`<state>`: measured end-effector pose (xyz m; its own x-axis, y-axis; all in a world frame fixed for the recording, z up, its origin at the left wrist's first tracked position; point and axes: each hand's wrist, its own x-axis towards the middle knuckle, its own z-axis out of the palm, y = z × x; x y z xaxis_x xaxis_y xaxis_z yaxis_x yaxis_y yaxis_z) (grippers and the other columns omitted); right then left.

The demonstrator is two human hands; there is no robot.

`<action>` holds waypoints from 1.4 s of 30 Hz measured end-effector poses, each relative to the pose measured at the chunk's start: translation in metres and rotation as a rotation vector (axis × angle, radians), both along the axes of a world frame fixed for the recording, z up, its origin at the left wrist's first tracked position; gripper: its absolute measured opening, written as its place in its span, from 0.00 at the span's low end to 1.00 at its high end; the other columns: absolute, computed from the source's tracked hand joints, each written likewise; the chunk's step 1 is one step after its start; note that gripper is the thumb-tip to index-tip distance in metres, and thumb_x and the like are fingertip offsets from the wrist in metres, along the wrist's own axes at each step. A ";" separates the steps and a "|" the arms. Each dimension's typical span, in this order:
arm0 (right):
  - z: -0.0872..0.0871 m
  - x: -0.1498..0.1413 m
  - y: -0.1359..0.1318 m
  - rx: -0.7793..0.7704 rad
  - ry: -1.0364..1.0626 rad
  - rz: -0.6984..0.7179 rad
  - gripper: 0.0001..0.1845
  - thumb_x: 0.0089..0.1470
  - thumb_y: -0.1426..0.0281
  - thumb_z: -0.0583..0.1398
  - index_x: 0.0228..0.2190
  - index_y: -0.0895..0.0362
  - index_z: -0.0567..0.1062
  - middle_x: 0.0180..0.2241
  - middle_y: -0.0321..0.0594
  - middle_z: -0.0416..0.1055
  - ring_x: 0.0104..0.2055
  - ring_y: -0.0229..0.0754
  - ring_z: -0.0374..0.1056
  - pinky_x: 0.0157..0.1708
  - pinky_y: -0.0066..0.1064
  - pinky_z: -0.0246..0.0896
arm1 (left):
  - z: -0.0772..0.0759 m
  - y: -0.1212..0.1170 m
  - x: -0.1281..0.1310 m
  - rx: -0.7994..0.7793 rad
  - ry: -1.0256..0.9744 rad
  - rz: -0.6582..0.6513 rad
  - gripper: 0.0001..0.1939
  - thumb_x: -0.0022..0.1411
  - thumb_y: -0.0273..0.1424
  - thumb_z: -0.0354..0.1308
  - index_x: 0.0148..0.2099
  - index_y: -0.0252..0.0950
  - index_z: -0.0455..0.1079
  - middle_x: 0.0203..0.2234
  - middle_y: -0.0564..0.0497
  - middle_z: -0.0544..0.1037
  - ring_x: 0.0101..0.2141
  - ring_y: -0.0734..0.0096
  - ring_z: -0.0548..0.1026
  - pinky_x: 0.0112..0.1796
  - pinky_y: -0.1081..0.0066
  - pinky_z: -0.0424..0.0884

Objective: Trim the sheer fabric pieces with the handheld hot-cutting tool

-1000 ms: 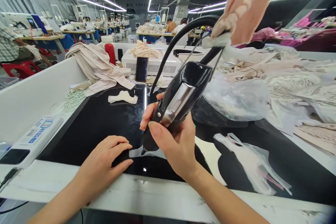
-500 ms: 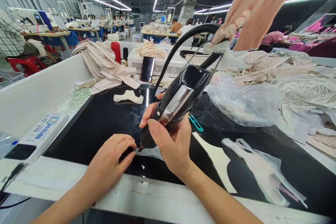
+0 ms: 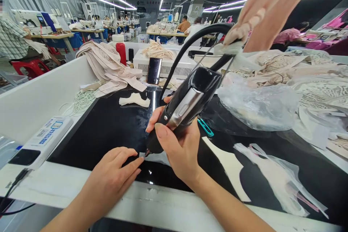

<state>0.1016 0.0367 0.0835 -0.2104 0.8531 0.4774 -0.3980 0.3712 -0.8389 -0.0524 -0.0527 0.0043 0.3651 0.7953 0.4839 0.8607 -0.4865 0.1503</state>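
Note:
My right hand (image 3: 182,148) is wrapped round a black corded handheld tool (image 3: 187,98) with a silver lever on its side. The tool is tilted, its narrow metal tip pointing down at the near edge of a black work surface (image 3: 89,134). Under the tip lies a thin translucent strip (image 3: 159,158), partly hidden by my right hand. My left hand (image 3: 114,170) rests on the surface with its fingers stretched out, a fingertip at the strip's left end, close beside the tip.
Right of my hands lie a teal thread snipper (image 3: 205,127), a cream curved fabric piece (image 3: 227,163) and a sheer garment piece (image 3: 274,177). A cream scrap (image 3: 134,99) sits behind. Plastic bags (image 3: 258,105) and beige fabric (image 3: 108,65) lie farther back. A white device (image 3: 49,134) stands left.
My left hand's fingers have straightened and spread from a curled position, and one fingertip now lies at the strip by the tip. The tool has hardly moved in my right hand.

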 end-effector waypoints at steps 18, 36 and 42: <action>-0.005 -0.018 0.008 0.027 0.042 -0.017 0.16 0.50 0.72 0.65 0.37 0.51 0.63 0.29 0.28 0.71 0.26 0.33 0.68 0.29 0.28 0.68 | -0.009 0.002 -0.002 -0.105 -0.102 -0.008 0.14 0.72 0.27 0.51 0.57 0.33 0.71 0.48 0.42 0.76 0.48 0.57 0.75 0.48 0.56 0.76; -0.007 -0.016 0.001 -0.022 0.057 0.033 0.14 0.52 0.71 0.64 0.38 0.51 0.65 0.29 0.30 0.70 0.27 0.35 0.67 0.25 0.28 0.70 | -0.007 0.004 -0.006 -0.119 -0.303 0.172 0.12 0.72 0.29 0.50 0.51 0.38 0.73 0.46 0.46 0.77 0.46 0.62 0.76 0.46 0.62 0.75; -0.006 -0.018 0.001 0.001 0.036 0.004 0.14 0.51 0.73 0.63 0.39 0.51 0.66 0.29 0.29 0.71 0.26 0.34 0.68 0.28 0.28 0.69 | -0.007 0.005 -0.006 -0.156 -0.244 0.128 0.14 0.72 0.28 0.49 0.54 0.38 0.72 0.48 0.44 0.76 0.48 0.60 0.75 0.48 0.58 0.75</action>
<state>0.0839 0.0375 0.0770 -0.1963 0.8520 0.4854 -0.4298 0.3701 -0.8236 -0.0588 -0.0475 -0.0028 0.1458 0.8989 0.4131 0.8427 -0.3316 0.4241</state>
